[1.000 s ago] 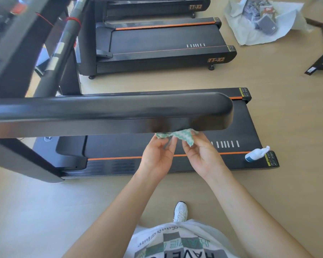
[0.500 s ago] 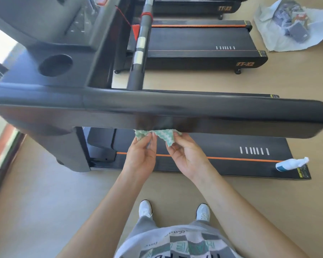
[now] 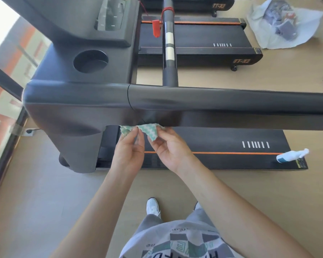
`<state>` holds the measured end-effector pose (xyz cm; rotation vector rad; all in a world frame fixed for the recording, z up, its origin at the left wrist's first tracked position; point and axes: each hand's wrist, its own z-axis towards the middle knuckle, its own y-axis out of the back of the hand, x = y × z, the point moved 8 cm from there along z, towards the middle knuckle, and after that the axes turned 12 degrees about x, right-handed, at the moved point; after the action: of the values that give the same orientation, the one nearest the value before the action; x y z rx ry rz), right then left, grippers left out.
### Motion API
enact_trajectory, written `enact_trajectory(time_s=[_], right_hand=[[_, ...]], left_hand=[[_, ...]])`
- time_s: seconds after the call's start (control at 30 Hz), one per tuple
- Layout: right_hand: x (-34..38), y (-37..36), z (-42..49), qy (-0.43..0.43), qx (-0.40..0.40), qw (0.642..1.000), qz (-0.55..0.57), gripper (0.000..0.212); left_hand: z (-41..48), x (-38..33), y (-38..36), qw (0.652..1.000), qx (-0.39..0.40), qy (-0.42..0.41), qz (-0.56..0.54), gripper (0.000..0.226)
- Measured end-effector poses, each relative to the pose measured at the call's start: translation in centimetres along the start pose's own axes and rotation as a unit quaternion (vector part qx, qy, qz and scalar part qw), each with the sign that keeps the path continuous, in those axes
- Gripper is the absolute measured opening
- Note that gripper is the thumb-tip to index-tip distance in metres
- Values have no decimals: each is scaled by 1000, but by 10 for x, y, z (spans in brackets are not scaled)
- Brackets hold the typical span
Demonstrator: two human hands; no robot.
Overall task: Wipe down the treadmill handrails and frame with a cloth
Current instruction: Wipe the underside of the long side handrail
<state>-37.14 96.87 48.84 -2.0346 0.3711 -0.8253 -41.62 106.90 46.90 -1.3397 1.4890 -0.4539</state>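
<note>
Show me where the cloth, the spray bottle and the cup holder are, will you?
cloth (image 3: 148,129), head view, on its green-patterned middle.
spray bottle (image 3: 291,155), head view, on its white body.
cup holder (image 3: 90,62), head view, on its dark round hollow.

Spray bottle (image 3: 291,155) is laid on its side, far right. 2nd treadmill (image 3: 199,43) is parked behind; white bag (image 3: 259,30) of packets is left on floor (image 3: 268,192) beside it.

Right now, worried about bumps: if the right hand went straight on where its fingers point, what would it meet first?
The right hand pinches the cloth; beyond that, probably the underside of the handrail, though depth is unclear.
</note>
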Motion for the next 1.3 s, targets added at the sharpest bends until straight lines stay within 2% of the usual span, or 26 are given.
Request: enact_trajectory(time_s=[0.2,0.43,0.7,0.97,1.1,1.23,1.3], right_hand=[[10,17,-5,22,-14,1000,18,12],[67,68,-31,67,-42,996,28,14],[163,151,-81,103,-17,994,19,11],[268,233,-131,113,-35,993,7,12],[310,266,-152,124,-55,991,5,14],[344,292,-172,135,-76,988,-13,17],[357,306,-179,137,-89,986,-14,24]], left_hand=[[4,21,-10,998,35,30,40,18],[4,85,-41,994,46,88,51,19],[-7,199,-97,988,42,136,66,11],[-14,324,-157,984,29,153,86,10],[-21,372,-181,978,24,156,138,31],[-32,405,-203,962,48,154,221,25],[-39,410,-216,940,62,141,303,25]])
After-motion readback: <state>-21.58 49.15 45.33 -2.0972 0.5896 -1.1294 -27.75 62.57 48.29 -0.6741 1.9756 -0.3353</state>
